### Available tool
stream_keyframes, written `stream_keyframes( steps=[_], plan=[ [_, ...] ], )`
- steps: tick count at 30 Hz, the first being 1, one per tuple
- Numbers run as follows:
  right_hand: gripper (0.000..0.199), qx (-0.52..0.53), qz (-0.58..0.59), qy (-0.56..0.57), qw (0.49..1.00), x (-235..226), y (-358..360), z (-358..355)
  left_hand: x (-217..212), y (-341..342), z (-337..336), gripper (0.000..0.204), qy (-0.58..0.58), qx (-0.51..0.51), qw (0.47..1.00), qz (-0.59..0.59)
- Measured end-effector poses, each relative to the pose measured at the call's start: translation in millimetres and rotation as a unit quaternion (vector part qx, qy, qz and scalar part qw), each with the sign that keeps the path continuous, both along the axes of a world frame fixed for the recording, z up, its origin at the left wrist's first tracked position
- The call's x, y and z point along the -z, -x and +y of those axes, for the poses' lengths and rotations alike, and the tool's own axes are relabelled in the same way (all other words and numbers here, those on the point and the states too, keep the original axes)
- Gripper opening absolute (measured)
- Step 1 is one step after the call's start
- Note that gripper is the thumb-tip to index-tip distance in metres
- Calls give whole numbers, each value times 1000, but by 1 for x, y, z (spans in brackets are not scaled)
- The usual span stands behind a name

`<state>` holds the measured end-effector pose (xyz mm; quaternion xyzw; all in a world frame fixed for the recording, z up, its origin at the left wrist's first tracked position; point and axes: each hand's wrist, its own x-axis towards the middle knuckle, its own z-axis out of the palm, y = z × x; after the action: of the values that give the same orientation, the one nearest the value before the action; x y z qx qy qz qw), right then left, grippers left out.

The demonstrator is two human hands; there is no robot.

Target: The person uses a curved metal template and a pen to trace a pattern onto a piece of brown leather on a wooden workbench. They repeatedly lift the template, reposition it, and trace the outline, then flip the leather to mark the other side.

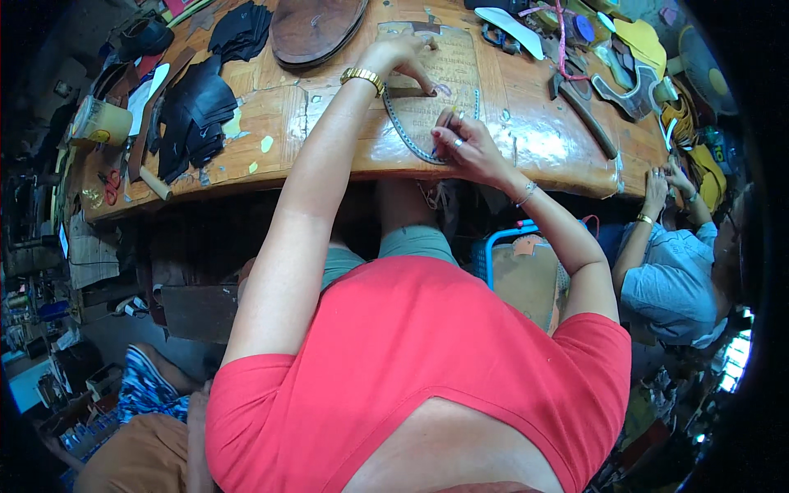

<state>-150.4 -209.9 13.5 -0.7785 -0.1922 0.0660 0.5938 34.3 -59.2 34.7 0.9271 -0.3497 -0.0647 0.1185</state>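
A tan, U-shaped pattern sheet [411, 111] with handwriting and a dotted blue edge lies flat on the wooden table [288, 123]. My left hand [403, 62] rests on its far part, fingers spread and pressing down, with a gold watch at the wrist. At the sheet's curved near edge, my right hand [470, 148] grips a slim pen [435, 151], its tip close to the dotted border. The fingers partly hide the pen, so its full shape does not show.
Stacked black leather pieces [193, 115], a cup-like tub [103, 122] and red scissors [111, 187] lie left. Beyond my left arm is a round brown board [316, 33]. A hammer [590, 122] lies right, near another person [674, 279]. A second person [140, 452] sits lower left.
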Motion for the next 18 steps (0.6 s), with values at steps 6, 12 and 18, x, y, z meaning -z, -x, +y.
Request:
stream_keyframes(
  steps=[6,12,18],
  plan=[
    [21,-34,-123,111,986,7,-6,1,-4,2,2,107,-11,-9,1000,2],
    [17,-37,-184,128,974,0,-2,8,-5,1,2,102,-17,3,999,34],
    [13,18,53,-20,998,-3,-2,12,5,-5,0,102,-8,3,1000,10]
  ],
)
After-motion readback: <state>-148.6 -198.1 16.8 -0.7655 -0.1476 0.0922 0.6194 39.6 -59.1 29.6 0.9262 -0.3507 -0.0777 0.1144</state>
